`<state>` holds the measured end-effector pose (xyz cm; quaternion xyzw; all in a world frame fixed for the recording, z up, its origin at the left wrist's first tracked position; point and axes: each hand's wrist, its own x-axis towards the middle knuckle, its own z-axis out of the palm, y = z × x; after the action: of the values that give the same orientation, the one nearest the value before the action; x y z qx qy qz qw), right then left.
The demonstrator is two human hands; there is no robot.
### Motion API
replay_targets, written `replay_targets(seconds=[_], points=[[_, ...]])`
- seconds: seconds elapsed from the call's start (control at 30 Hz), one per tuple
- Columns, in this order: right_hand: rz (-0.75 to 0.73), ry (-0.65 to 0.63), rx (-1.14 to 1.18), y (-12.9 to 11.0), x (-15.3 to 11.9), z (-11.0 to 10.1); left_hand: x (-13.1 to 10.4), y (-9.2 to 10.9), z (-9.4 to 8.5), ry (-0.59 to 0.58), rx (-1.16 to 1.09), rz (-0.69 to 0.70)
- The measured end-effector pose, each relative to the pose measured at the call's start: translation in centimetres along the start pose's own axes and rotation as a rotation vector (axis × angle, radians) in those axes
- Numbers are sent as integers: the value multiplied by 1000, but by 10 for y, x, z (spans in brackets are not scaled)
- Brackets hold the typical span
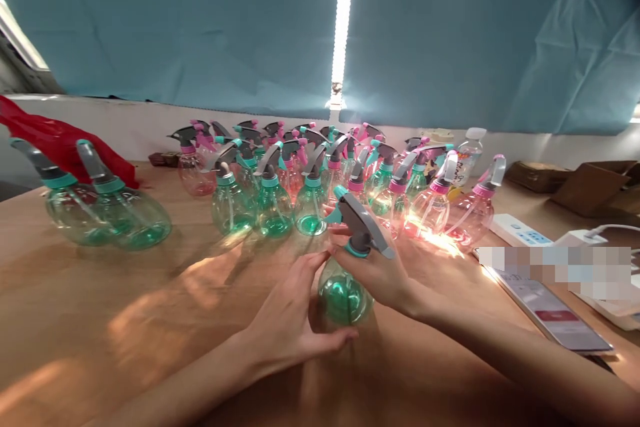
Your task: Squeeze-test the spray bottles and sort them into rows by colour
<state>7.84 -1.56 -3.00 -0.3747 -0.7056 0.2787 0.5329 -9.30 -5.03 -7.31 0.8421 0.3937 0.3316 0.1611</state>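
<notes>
A clear green spray bottle (345, 297) with a grey and teal trigger head stands, slightly tilted, in front of me on the wooden table. My right hand (383, 270) wraps round its neck and upper body just below the head. Around the lower left side of the bottle curves my left hand (290, 317), its thumb reaching across the front near the base. The left fingertips are partly hidden behind the bottle, and so are the right fingers. Behind the hands stand several green spray bottles (275, 213) and pink spray bottles (427, 210).
Two more green spray bottles (133, 220) stand at the left beside a red bag (65, 140). At the right lie a phone (555, 313), a white power strip (520, 230) and a charger cable. A capped plastic bottle (470, 150) and brown boxes (595, 190) are at the back right.
</notes>
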Motion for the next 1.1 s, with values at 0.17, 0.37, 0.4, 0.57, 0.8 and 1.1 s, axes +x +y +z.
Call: replay_targets(seconds=[0.17, 0.37, 0.4, 0.57, 0.8, 1.1], points=[[51, -122, 103, -15, -1, 46, -21, 13, -31, 35, -37, -181], [-9, -334, 192, -44, 11, 97, -56, 2, -71, 177, 75, -283], [-30, -387, 166, -47, 16, 102, -62, -2, -77, 178, 107, -314], [-178, -638, 34, -53, 45, 116, -84, -25, -114, 273, 224, -452], [13, -475, -316, -41, 78, 117, -73, -53, -165, 260, 449, -718], [172, -450, -359, -29, 99, 131, -39, -76, -185, 130, 654, -730]])
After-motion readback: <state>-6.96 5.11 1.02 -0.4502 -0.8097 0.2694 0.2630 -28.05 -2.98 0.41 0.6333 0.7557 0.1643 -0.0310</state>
